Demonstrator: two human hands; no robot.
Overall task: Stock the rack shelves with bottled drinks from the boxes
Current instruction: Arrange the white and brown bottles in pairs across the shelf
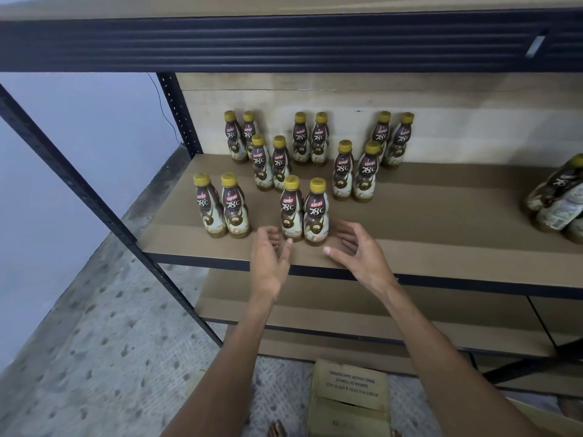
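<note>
Hovering my left hand (269, 257) and right hand (356, 250), both wide, holding nothing, flanking upright front bottles (304, 216); bottles standing just beyond fingertips, left nearer.

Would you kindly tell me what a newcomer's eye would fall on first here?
First come the yellow-capped bottles, standing in seven pairs on the brown shelf, left of centre. Next are the left hand and right hand, both open and holding nothing, flanking the front pair near the shelf's edge. Below them, a cardboard box sits on the floor.
</note>
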